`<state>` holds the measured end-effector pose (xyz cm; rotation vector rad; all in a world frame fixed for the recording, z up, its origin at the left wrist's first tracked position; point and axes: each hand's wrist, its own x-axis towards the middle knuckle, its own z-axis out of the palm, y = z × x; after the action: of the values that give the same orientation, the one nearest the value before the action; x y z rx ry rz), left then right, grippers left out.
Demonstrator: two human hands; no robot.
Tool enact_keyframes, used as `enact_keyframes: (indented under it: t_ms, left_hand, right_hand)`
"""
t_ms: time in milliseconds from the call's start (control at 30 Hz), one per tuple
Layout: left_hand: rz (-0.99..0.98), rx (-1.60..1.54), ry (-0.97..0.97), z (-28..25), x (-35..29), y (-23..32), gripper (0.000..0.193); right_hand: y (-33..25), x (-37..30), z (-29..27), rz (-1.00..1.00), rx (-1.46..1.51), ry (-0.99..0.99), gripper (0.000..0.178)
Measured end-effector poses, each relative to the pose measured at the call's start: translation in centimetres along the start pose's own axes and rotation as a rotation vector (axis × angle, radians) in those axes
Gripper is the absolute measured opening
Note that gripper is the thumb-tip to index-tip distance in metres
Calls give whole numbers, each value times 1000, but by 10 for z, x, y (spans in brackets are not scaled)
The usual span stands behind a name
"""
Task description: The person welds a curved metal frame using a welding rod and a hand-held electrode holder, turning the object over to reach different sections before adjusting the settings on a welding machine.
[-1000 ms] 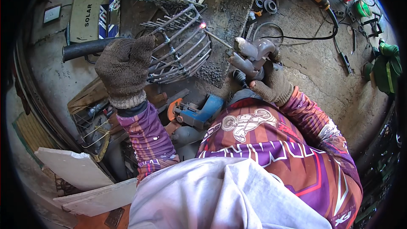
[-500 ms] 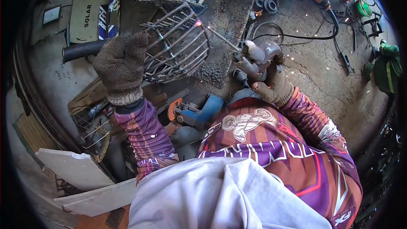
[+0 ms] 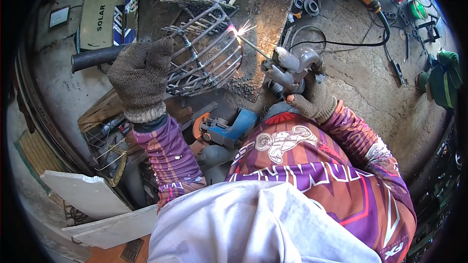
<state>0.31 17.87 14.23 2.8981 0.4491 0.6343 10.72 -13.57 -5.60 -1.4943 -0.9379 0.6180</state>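
Note:
In a fingerless brown glove, my right hand (image 3: 314, 98) is closed around a worn grey welding electrode holder (image 3: 284, 74). A thin welding electrode (image 3: 254, 47) runs from the holder's jaws to the far right rim of a basket-shaped cage of metal rods (image 3: 197, 58). Bright sparks spray where its tip meets the rod. My left hand (image 3: 140, 75), in a brown knit glove, is closed at the cage's left side and seems to grip it; its fingertips are hidden. The cage lies tilted over a dark metal plate (image 3: 253, 7).
A dark pipe (image 3: 95, 58) lies just left of my left hand. Below the cage sits a blue power tool (image 3: 236, 125) with an orange part. White boards (image 3: 85, 192) lean at lower left. A black cable (image 3: 351, 43) crosses the floor at right, near a green bundle (image 3: 446, 80).
The red glow at the rod has become a bright spray of sparks. My right hand's electrode holder has shifted slightly left and down, and the cage has turned a little under my left hand.

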Motion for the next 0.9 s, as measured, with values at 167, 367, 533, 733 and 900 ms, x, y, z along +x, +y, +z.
enact_keyframes:
  t_ms: [167,367,533,733,900]
  left_hand:
    - [57,85,-6,5,2,-10,3]
    - [-82,-88,-95,4,1,0,10]
    - [-340,-1360,-102,10,-2,-22,27]
    - [-383,-1163,-104,9,-8,-56,18]
    - [-45,-331,-42,7,-4,-32,26]
  right_hand:
    - [-1,0,4,-172,-40,22,47]
    - [-19,11,-3,-134,-26,80,55]
    - [-1,-8,2,149,275,78,70]
    - [-4,-7,-2,166,230,5,79]
    - [-1,-6,-5,54,-71,-54,81]
